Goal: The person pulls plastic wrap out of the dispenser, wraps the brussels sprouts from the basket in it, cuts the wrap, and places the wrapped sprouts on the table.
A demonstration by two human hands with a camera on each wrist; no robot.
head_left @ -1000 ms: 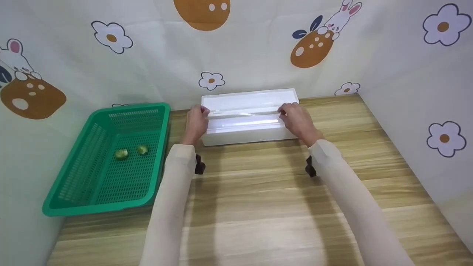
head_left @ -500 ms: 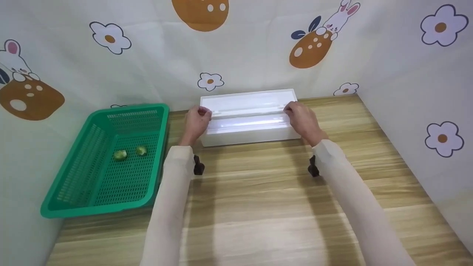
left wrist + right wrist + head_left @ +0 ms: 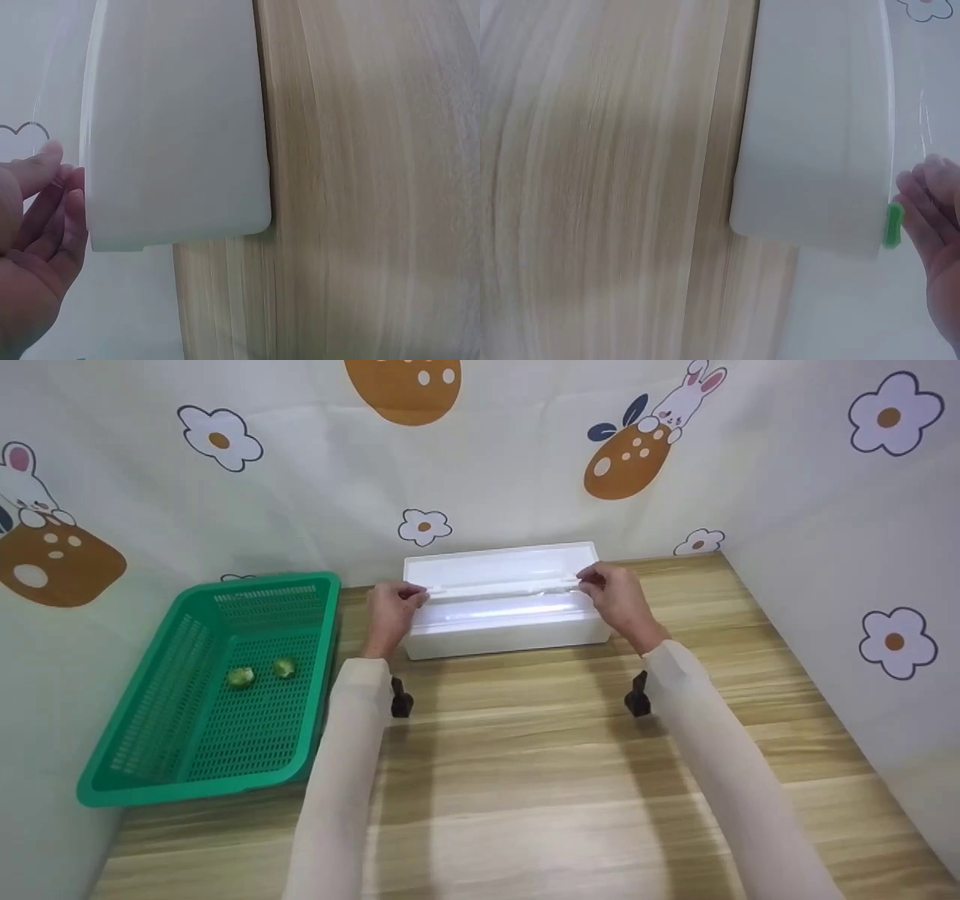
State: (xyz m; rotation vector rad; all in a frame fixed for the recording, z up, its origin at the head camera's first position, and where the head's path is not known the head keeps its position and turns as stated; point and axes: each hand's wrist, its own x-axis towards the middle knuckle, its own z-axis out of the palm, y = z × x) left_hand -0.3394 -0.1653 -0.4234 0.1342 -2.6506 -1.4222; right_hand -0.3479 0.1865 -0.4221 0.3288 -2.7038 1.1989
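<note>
A long white cling film dispenser box [image 3: 510, 641] lies on the wooden table against the back curtain, its lid [image 3: 502, 562] raised at the back. At its left end my left hand [image 3: 390, 619] pinches the edge of clear cling film between thumb and fingers. My right hand [image 3: 621, 601] pinches the film at the other end, its fingertips over the box's right side. Faint bright creases show the film [image 3: 924, 124] rising by the right fingers in the right wrist view. A small green tab [image 3: 892, 225] sticks out at that end of the box.
To the left stands a green slotted plastic basket [image 3: 187, 793]. Inside it lie two small green Brussels sprouts, one sprout [image 3: 241, 678] left of the other sprout [image 3: 284, 667]. A printed curtain [image 3: 510, 472] closes off the back and sides of the wooden table [image 3: 517, 780].
My right hand has shifted slightly right along the box, and its fingers look straighter. My left fingertips have moved a little inward. The head view has drifted slightly; box and basket stay put.
</note>
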